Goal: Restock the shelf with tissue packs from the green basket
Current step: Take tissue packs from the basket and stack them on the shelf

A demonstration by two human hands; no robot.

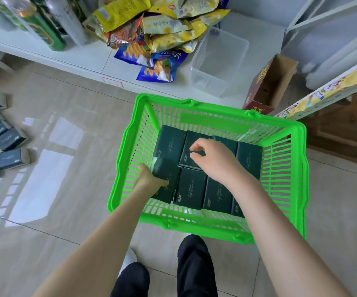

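Left fingers [164, 182] clench one dark green rectangular tissue pack [165, 168], tilted up beside the left wall inside the green slatted plastic basket [117, 168]. The left hand [149, 179] enters over the basket's near-left rim. Right fingers [195, 146] curl above a second dark green pack [186, 161] in the basket's far row; whether they grasp it cannot be told. The right hand [216, 162] sits over the basket's centre. Further dark green packs [191, 188] lie flat on the basket's bottom. Left of the basket, blue-grey packs [8, 138] lie on the glossy tiled floor [77, 146]. Beyond the basket, a white shelf [83, 58] carries snack bags [162, 28] and a clear plastic tub [218, 61].
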